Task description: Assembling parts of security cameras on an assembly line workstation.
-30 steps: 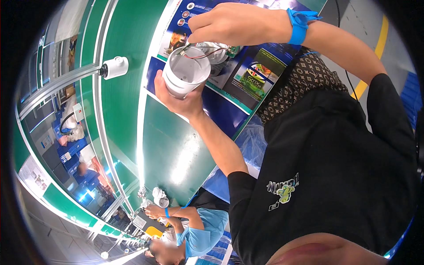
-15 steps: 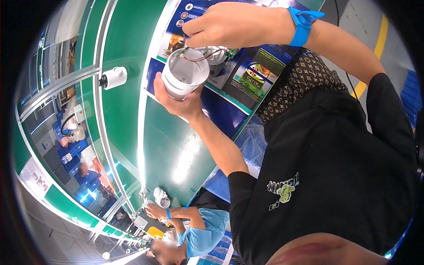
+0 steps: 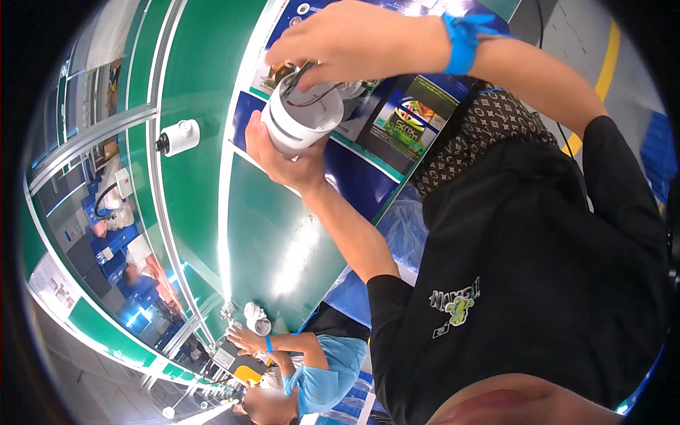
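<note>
A white, open-topped cylindrical housing (image 3: 294, 134) with a slot in its side rests in my left hand (image 3: 297, 166), whose fingers and thumb wrap round its lower part. Over its rim, my right hand (image 3: 361, 46), with a blue band at the wrist, pinches thin dark wires (image 3: 308, 71). Black and reddish wires loop into the housing and run toward a part partly hidden behind the right hand. That part shows white and green pieces at the housing's far right. The exact fingertip grip on the wires is partly hidden.
Printed blue sheets (image 3: 354, 180) cover part of the green worktable (image 3: 265, 234). A white camera-shaped device (image 3: 180, 137) stands beyond the metal rail (image 3: 159, 85). At lower left, a co-worker in a light blue shirt (image 3: 336, 368) handles parts near white round pieces (image 3: 256, 319).
My right hand has shifted left and its fingers have come down over the housing's rim with the wires. The housing has moved slightly right and tilted, showing its side slot more.
</note>
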{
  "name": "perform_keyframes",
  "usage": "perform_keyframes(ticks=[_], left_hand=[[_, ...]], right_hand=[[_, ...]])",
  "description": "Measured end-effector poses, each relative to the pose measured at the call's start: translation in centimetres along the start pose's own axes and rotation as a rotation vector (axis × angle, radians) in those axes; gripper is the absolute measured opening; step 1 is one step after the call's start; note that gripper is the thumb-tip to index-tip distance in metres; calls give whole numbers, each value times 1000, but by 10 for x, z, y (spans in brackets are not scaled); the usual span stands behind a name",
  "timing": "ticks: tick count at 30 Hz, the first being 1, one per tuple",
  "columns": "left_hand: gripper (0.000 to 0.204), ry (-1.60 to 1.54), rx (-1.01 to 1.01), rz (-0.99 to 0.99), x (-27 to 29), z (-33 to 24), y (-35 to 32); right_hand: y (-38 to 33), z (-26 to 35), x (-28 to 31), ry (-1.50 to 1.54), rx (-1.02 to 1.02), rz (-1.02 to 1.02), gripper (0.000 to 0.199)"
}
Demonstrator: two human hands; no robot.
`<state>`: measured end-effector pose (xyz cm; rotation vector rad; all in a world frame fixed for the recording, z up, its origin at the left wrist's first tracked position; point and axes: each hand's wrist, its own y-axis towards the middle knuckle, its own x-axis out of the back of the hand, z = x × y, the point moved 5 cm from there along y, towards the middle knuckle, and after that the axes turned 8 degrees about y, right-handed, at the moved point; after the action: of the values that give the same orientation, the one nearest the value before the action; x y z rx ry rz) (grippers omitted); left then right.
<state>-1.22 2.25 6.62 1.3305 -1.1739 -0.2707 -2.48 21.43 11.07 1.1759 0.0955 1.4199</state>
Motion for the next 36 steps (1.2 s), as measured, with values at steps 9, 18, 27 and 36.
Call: perform_keyframes(ticks=[9, 18, 27, 36], left_hand=[[74, -5, -17, 37, 0, -9, -1], [93, 27, 14, 34, -4, -11, 1], [95, -34, 136, 24, -1, 2, -2], [97, -25, 134, 28, -2, 1, 0]], right_hand=[[19, 4, 5, 169, -138, 448, 19], [10, -19, -12, 419, -106, 256, 19], [-12, -41, 28, 432, -89, -11, 17], [-78, -46, 32, 283, -93, 44, 37]])
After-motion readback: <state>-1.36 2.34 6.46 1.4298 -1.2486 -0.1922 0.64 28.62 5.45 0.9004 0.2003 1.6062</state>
